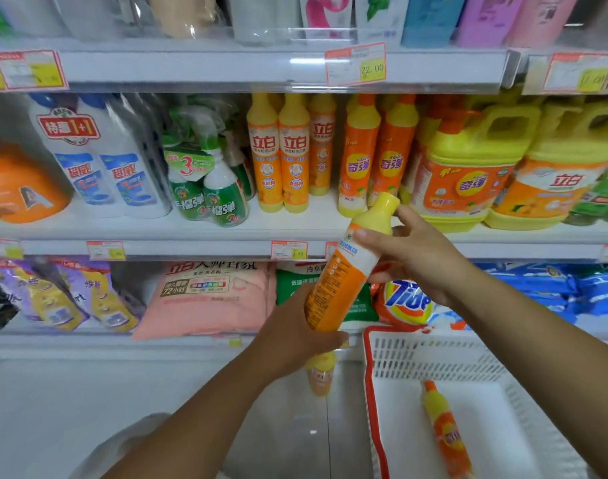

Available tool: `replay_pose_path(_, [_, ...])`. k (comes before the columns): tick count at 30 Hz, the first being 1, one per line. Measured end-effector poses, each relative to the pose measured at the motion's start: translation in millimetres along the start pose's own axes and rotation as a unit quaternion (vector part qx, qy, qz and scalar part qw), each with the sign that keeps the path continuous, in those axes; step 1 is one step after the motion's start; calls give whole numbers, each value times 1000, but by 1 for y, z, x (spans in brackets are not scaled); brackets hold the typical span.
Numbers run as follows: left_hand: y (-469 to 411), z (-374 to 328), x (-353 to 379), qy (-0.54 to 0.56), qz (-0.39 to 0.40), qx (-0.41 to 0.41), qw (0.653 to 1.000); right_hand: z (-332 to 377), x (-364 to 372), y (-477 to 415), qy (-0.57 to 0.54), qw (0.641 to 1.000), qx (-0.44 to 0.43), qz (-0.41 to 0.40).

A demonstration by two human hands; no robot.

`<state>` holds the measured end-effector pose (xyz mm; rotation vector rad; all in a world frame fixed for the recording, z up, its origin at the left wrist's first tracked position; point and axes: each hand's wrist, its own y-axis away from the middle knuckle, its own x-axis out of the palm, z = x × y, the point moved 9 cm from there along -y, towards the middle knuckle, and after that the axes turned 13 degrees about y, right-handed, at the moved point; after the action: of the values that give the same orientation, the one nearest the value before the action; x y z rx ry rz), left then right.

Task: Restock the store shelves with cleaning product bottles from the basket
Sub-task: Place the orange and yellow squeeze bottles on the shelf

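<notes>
In front of the middle shelf (191,233): 1 orange dish-soap bottle (344,271), tilted, left hand (295,333) gripping its base, right hand (416,257) grasping its shoulder. 1 spare bottle (446,430) lies in the white basket (434,350). Risk: entering tilted, it could topple the tight standing row (359,157)

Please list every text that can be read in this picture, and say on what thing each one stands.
"22.00": yellow price tag.
"Tide": orange bag.
"立白": yellow bottles.
"奇强": orange bottles.
"1+1": white bottle pack.
Held bottle: label too blurred to read.
Other price tags: too blurred to read.
</notes>
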<state>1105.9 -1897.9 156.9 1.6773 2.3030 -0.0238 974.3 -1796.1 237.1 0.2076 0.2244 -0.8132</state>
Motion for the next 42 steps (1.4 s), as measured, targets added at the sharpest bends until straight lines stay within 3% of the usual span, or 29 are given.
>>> replay_pose_path(4, [17,4,-4,26,3,-20,999,-6,9,7,-75,997,-13,18])
replay_pose_path(8, [37,10,1,70,88,-68,991,-14,23,23,-132,990,-22,34])
replay_pose_path(11, [40,5,-8,66,45,-26,996,-5,32,34,-171,984,-38,44])
replay_pose_path(16, [40,-10,-20,3,-40,50,998,28,28,42,16,998,-64,-15])
replay_pose_path(19, [39,-13,-23,-12,-48,59,997,33,25,42,-5,996,-79,-45])
replay_pose_path(22, [37,-9,-28,13,-18,56,998,29,35,39,-66,993,-93,-11])
replay_pose_path(27, [44,4,-53,99,62,-18,993,43,60,26,-141,982,-112,59])
replay_pose_path(30, [53,2,-71,98,13,-4,995,45,74,19,-184,975,-94,84])
replay_pose_path(34, [57,-1,-81,25,-76,42,996,36,77,13,-25,995,-83,53])
replay_pose_path(36, [57,3,-86,27,-93,46,994,31,72,13,-21,996,-79,35])
replay_pose_path(38, [59,14,-85,56,-74,17,996,26,72,16,-61,994,-76,46])
replay_pose_path(42, [60,34,-61,117,66,-69,989,23,72,16,-103,987,-82,94])
